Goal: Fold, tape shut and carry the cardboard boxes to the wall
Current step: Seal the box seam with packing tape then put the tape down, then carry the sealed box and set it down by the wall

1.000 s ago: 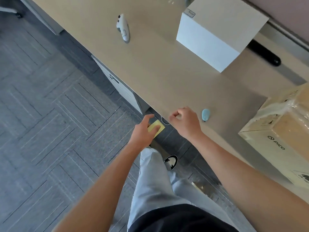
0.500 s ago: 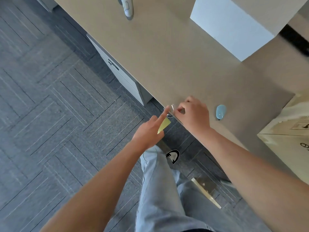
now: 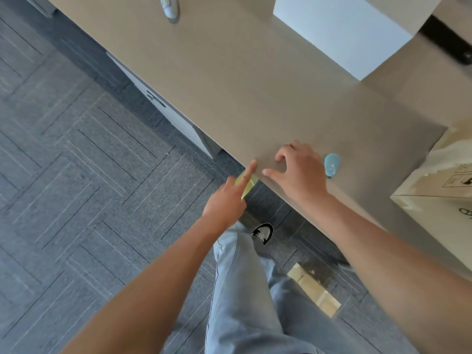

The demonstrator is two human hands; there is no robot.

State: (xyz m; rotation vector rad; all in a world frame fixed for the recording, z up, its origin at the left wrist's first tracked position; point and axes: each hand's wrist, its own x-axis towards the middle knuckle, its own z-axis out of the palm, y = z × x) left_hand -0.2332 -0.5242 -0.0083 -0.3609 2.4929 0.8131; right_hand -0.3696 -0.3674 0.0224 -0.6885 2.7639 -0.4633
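Right now the strip of yellow tape [image 3: 247, 185] hangs off the desk edge [image 3: 229, 152] under the left hand [image 3: 226, 203], whose forefinger pins its top end, long axis running down toward the floor, while the right hand [image 3: 297, 172] rests spread-fingered and empty just beside it.

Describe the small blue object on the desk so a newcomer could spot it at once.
Start at the beige desk and follow its near edge to the right hand. Just right of that hand lies a small blue object, between it and the cardboard box; it is the only pale-blue, glossy, rounded thing there.
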